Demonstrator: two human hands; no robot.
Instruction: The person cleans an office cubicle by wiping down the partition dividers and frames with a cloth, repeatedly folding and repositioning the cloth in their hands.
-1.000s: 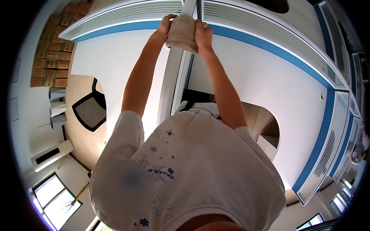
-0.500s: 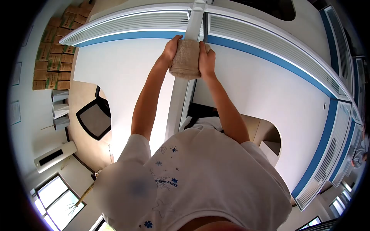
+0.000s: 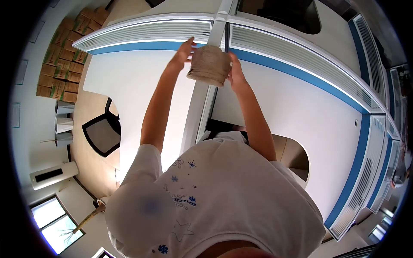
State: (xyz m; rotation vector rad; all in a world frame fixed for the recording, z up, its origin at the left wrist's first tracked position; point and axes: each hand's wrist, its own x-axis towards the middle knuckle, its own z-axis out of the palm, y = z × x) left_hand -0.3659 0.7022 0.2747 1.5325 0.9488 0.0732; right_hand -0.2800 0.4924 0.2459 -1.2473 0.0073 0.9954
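Note:
A folded beige cloth lies over the top rail of the divider between two white desks. My left hand is just left of the cloth, fingers spread, with its fingertips close to the cloth's edge. On the opposite side, my right hand has its fingers against the cloth's right edge and holds it there; part of those fingers is hidden behind the fabric.
White desktops spread on both sides of the divider, with louvred, blue-edged panels across the far side. A mesh chair stands at left. Stacked cardboard boxes and a potted plant are farther left.
Over the last second the cloth and both hands have come down the view, closer to my body. My left hand has loosened and moved slightly away from the cloth.

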